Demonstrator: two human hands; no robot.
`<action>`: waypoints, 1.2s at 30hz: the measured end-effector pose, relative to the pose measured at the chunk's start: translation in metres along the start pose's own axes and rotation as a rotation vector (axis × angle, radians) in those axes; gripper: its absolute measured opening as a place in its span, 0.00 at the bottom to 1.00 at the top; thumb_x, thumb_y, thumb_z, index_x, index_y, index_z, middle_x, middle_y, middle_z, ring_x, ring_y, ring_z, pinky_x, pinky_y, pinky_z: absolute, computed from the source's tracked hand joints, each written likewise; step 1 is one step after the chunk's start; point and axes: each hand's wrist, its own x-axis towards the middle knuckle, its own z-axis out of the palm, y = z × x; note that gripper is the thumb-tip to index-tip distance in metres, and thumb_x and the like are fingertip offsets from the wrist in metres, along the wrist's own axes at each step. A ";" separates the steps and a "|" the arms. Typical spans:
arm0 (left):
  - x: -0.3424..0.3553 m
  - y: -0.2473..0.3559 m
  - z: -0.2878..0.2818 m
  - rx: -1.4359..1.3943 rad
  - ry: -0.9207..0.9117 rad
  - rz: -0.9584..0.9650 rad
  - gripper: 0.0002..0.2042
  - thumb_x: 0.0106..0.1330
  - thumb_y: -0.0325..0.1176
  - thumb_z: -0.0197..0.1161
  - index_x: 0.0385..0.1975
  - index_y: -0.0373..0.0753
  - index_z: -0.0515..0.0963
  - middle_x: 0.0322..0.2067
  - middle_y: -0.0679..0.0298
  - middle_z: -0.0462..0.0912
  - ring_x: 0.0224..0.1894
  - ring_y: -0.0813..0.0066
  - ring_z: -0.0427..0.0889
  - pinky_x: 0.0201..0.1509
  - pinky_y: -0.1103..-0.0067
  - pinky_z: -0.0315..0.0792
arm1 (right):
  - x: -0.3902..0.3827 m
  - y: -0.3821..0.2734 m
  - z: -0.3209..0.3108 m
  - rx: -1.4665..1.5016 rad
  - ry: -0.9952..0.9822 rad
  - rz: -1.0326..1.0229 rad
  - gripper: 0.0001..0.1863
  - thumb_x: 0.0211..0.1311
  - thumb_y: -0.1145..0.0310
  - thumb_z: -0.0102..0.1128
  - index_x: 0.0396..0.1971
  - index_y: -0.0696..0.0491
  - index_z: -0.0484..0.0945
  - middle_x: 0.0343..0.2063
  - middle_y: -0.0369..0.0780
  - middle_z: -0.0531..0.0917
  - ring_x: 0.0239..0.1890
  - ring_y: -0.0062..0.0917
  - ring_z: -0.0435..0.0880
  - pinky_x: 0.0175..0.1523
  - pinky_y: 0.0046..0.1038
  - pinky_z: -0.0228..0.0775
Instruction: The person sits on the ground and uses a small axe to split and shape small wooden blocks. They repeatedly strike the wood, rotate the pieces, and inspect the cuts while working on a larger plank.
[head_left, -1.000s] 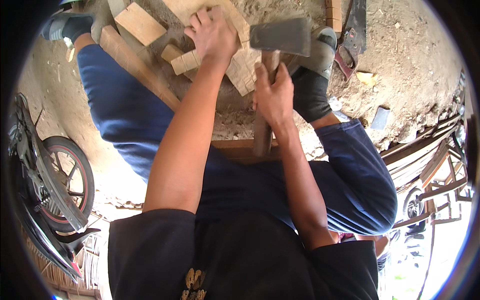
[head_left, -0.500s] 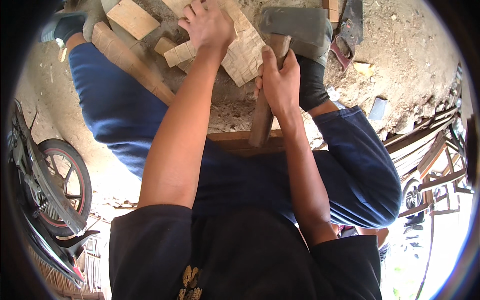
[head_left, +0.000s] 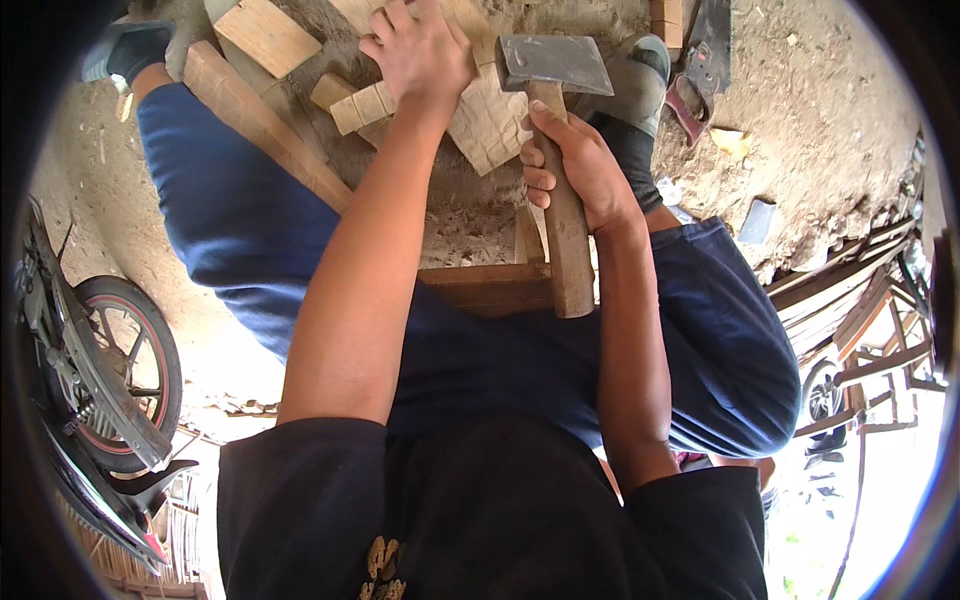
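My right hand [head_left: 580,170] is wrapped round the wooden handle of a hatchet [head_left: 556,66]. Its broad dark metal head points away from me, and the handle's butt hangs over my lap. Up at the far edge, my left hand [head_left: 420,55] has its fingers bent over a pale wooden block [head_left: 492,118] with a chipped, notched face. The palm side of that hand is hidden, and the block runs partly out of view.
Left of the block lie smaller wood pieces [head_left: 360,106], a flat board [head_left: 266,38] and a long timber [head_left: 255,120]. A handsaw [head_left: 697,85] rests beyond my right foot. A wooden bar [head_left: 485,288] crosses before my lap. A motorcycle [head_left: 110,370] stands at left.
The hatchet has come back toward me, its head turning so the blade's flat side shows. My right hand has shifted slightly right with it. My left hand has barely moved.
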 end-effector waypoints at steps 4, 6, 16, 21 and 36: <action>0.002 0.002 0.000 0.012 -0.024 -0.023 0.23 0.64 0.36 0.57 0.60 0.40 0.74 0.61 0.49 0.69 0.64 0.47 0.65 0.64 0.52 0.59 | 0.008 0.001 0.001 0.038 0.060 -0.044 0.14 0.76 0.57 0.53 0.42 0.53 0.67 0.23 0.33 0.70 0.17 0.15 0.66 0.21 0.22 0.64; 0.001 0.003 0.000 0.041 -0.035 -0.025 0.23 0.64 0.36 0.57 0.61 0.40 0.74 0.61 0.50 0.69 0.64 0.48 0.65 0.64 0.52 0.59 | 0.012 0.001 0.000 0.118 0.062 -0.041 0.14 0.76 0.57 0.53 0.42 0.53 0.67 0.23 0.33 0.70 0.17 0.15 0.66 0.21 0.22 0.64; 0.001 0.004 -0.002 -0.004 -0.057 -0.049 0.24 0.64 0.36 0.59 0.61 0.40 0.74 0.61 0.50 0.69 0.65 0.49 0.65 0.65 0.52 0.59 | 0.017 0.007 -0.010 0.036 0.095 -0.043 0.12 0.76 0.58 0.55 0.41 0.51 0.67 0.23 0.33 0.70 0.17 0.14 0.67 0.20 0.22 0.63; 0.000 0.002 0.000 0.053 0.000 -0.040 0.23 0.63 0.36 0.59 0.59 0.41 0.75 0.61 0.50 0.69 0.65 0.49 0.65 0.66 0.53 0.59 | 0.009 0.003 -0.012 0.025 0.000 0.011 0.12 0.74 0.59 0.55 0.41 0.51 0.67 0.23 0.34 0.71 0.17 0.16 0.68 0.21 0.23 0.64; 0.003 0.003 -0.004 -0.012 -0.032 -0.050 0.23 0.64 0.35 0.57 0.60 0.39 0.74 0.60 0.49 0.69 0.63 0.47 0.66 0.64 0.53 0.59 | 0.007 0.005 0.001 -0.244 0.283 -0.244 0.13 0.73 0.60 0.57 0.39 0.54 0.70 0.22 0.34 0.74 0.16 0.17 0.71 0.19 0.24 0.67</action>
